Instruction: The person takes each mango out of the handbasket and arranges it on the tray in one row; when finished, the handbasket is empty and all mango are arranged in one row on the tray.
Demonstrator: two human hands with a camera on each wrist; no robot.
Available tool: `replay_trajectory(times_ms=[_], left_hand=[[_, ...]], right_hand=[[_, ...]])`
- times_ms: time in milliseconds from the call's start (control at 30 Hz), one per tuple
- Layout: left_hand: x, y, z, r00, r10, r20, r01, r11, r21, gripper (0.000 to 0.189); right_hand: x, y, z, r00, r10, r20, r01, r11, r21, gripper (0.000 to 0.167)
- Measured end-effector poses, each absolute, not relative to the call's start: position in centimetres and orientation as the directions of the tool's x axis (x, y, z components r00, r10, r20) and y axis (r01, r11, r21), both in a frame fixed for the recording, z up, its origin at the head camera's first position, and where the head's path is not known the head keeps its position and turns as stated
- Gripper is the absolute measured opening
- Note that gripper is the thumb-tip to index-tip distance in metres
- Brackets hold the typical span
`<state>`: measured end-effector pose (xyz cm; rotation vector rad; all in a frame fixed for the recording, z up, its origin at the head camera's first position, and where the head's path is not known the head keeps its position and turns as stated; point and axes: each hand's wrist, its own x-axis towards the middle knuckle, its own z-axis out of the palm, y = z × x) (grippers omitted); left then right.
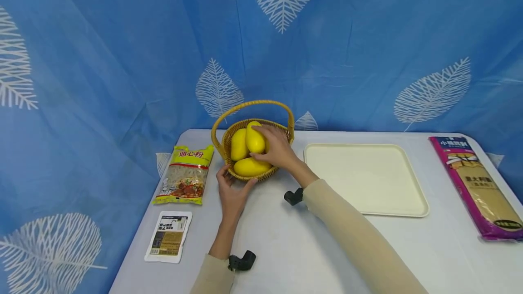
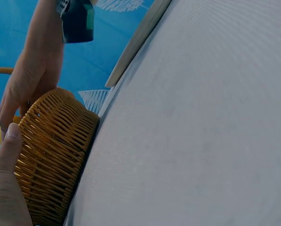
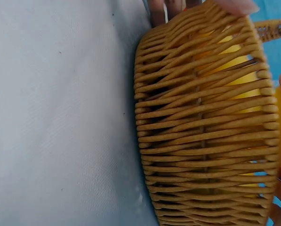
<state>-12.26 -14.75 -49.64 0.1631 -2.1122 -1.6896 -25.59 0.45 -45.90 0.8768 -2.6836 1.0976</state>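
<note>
A wicker basket with a tall arched handle stands at the table's back edge, holding several yellow mangoes. My left hand grips its front left side, thumb at the rim and fingers round the outside. In the left wrist view the thumb lies against the woven wall. Over the basket, my right hand holds an upper mango between thumb and fingers. Another mango is partly hidden under that hand. Through the weave, yellow fruit shows in the right wrist view.
A cream tray lies right of the basket. Beyond it is a long purple noodle packet. On the left are a yellow noodle bag and a small white-edged packet. A blue leaf-patterned cloth hangs behind the table.
</note>
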Motion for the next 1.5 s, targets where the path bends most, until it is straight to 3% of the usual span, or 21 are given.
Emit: replay_trajectory(times_ms=[500, 700, 1000, 1500], left_hand=[[-12.6, -15.0, -49.5, -0.904, -0.333, 0.269, 0.19, 0.252, 0.949, 0.083], [-12.8, -15.2, -49.3, -0.914, -0.327, 0.239, 0.163, 0.245, 0.956, 0.086], [-14.0, -16.0, -52.7, -0.906, -0.352, 0.234, 0.159, 0.229, 0.96, 0.088], [-13.9, -15.9, -52.6, -0.91, -0.357, 0.212, 0.139, 0.218, 0.966, 0.088]], right_hand=[[-21.4, 6.8, -45.2, -0.837, -0.404, 0.369, -0.525, 0.402, -0.75, 0.08], [-19.7, 10.2, -45.6, -0.852, -0.361, 0.379, -0.517, 0.473, -0.713, 0.081], [-17.5, 14.1, -47.1, -0.886, -0.329, 0.328, -0.464, 0.592, -0.659, 0.081], [-18.0, 16.8, -48.9, -0.918, -0.3, 0.258, -0.395, 0.661, -0.638, 0.081]])
